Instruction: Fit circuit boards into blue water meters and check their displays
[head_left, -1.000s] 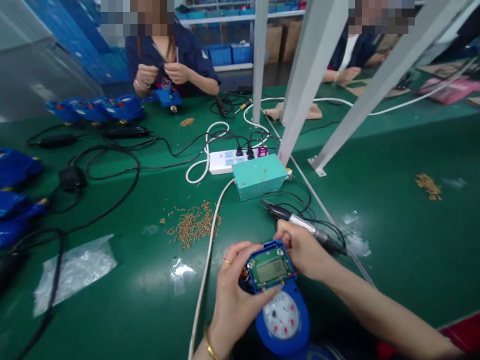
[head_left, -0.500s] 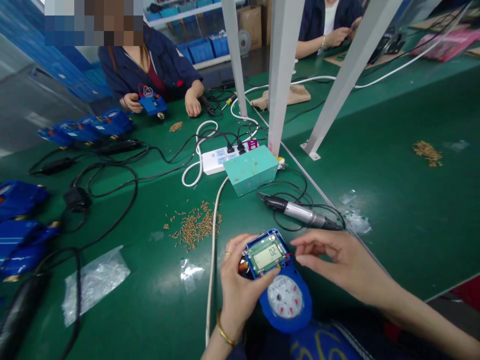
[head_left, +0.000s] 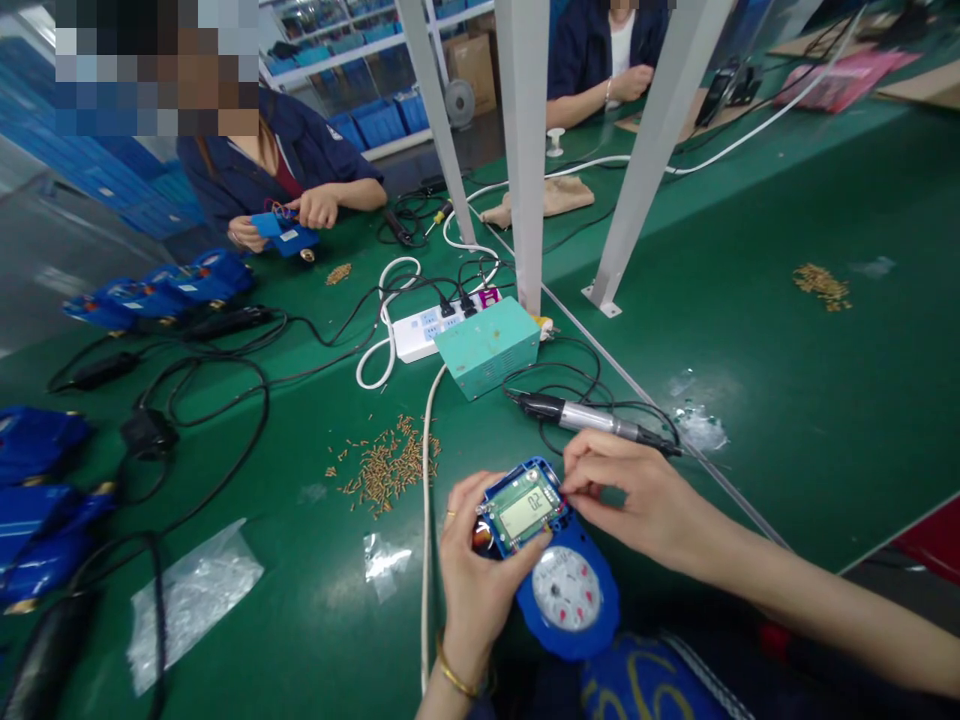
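One head-worn view only, looking forward and down from the near edge of the worktop (head_left: pixel 750 330), close above the hands, far edge beyond.

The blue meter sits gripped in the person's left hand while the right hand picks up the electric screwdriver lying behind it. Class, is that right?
Not quite. The head view shows the right hand touching the blue meter at its display's edge; the electric screwdriver lies untouched behind it. The left hand does grip the meter.
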